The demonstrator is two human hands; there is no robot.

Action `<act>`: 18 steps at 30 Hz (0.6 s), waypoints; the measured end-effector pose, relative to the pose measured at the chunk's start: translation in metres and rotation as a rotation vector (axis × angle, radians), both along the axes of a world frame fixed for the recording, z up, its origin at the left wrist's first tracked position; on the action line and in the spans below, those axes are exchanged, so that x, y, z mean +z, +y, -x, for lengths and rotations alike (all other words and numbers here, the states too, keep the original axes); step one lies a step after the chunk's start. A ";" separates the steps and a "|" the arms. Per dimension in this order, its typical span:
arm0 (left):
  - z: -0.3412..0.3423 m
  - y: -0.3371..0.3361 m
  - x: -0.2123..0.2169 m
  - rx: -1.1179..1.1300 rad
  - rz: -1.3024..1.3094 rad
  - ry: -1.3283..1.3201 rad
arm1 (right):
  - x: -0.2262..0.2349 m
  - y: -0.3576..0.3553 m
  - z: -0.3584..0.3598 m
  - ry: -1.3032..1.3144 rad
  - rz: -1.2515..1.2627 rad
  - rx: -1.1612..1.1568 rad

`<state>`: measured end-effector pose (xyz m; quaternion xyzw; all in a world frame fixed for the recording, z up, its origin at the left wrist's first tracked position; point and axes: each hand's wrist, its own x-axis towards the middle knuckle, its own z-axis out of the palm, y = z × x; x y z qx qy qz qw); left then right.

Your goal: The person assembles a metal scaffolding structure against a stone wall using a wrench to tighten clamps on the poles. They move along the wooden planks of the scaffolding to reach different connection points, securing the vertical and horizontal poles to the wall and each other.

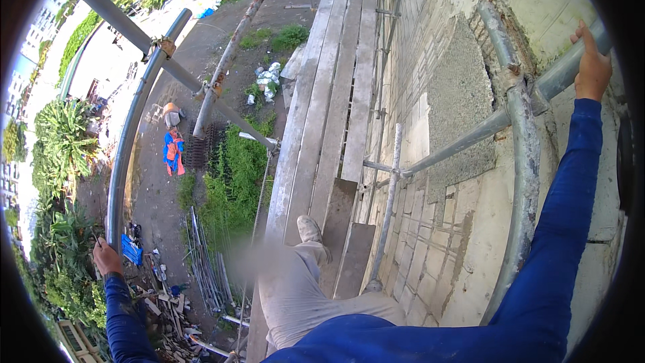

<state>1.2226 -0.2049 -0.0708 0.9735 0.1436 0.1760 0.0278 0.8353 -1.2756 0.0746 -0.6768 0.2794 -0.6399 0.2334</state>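
My left hand (107, 259) is low at the left, its fingers closed around the lower visible part of a curved-looking grey scaffold pole (127, 141). A thin dark strip shows by its fingertips; I cannot make out what it is. Up at the right, my right hand (594, 70) lies over a slanting scaffold tube (463, 138), with one finger stretched upward and the rest bent over the tube. That tube meets a rough, mortar-spattered upright pole (522, 161) at a coupler (514, 81). Both my arms are spread wide in blue sleeves.
A walkway of long planks (316, 107) runs ahead under my shoe (310, 230), beside a patched block wall (463, 94). Far below on the left are a person in blue and orange (173, 151), green weeds (235, 188), stacked pipes (205, 249) and scattered debris (168, 316).
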 end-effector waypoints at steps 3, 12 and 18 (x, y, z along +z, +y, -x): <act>0.012 -0.048 0.006 0.040 -0.055 -0.046 | -0.002 0.002 0.000 0.028 0.060 -0.017; 0.026 -0.043 0.011 0.097 -0.091 -0.073 | -0.012 -0.003 -0.007 0.127 0.087 -0.101; 0.029 -0.063 0.020 0.067 -0.074 -0.150 | -0.034 -0.135 0.030 0.137 0.002 0.123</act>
